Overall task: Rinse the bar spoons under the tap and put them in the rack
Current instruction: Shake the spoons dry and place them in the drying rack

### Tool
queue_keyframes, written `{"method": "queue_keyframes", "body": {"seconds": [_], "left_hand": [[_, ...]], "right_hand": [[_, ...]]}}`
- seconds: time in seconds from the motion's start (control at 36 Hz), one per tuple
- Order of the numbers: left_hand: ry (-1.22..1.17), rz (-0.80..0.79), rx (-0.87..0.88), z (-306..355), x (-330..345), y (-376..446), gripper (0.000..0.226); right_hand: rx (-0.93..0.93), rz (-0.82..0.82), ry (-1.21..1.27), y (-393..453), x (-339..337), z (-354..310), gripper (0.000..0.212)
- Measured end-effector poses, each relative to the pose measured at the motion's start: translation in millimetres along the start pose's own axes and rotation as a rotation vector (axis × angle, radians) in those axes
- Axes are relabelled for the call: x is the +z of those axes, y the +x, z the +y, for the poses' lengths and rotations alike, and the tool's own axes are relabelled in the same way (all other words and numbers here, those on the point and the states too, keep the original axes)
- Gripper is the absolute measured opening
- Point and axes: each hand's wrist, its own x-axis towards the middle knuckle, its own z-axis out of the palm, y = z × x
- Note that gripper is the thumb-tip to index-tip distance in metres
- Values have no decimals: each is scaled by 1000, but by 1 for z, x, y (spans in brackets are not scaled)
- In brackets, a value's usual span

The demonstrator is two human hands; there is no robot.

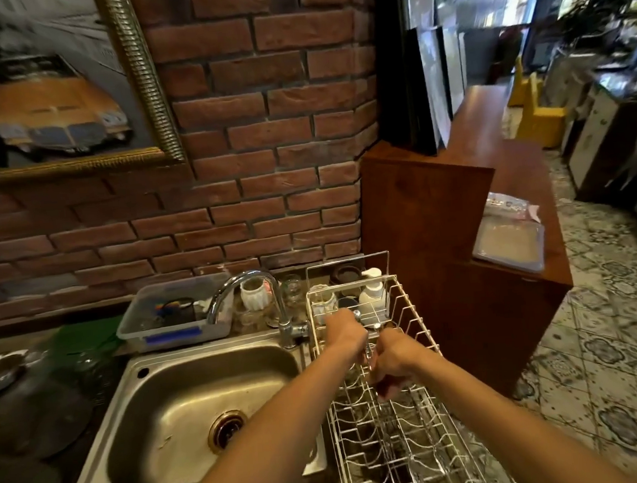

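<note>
Both of my hands are over the far half of the white wire rack (422,351), which stands right of the steel sink (178,409). My left hand (348,333) is closed around a thin metal bar spoon (357,314) whose shiny end sticks out above the fingers. My right hand (393,362) is closed just beside it, and a short piece of metal shaft (368,354) shows between the two hands. Another small shiny end (377,326) shows above my right hand. The chrome tap (253,279) arches over the sink's back edge; no water is visible.
A plastic tub (172,327) with small items, jars, glasses and a pump bottle (372,288) line the brick wall behind the sink. A wooden counter (508,175) with a lidded tray stands to the right. Dark round items lie left of the sink.
</note>
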Motion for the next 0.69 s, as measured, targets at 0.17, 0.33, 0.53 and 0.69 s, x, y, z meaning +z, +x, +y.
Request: {"method": "queue_keyframes", "body": {"seconds": [0.17,0.33,0.53,0.69], "left_hand": [[173,65,64,0,17,-6,22],[233,73,40,-6,29,-11,19],[287,68,17,-6,24,-13,26],[350,37,26,-6,23,-14,27]], "right_hand": [[23,21,83,-2,5,11,30],[22,2,85,-4,10,18,31],[-40,-30,109,-7,17,19,43],[-42,-29,158,-5,26,23,31]]}}
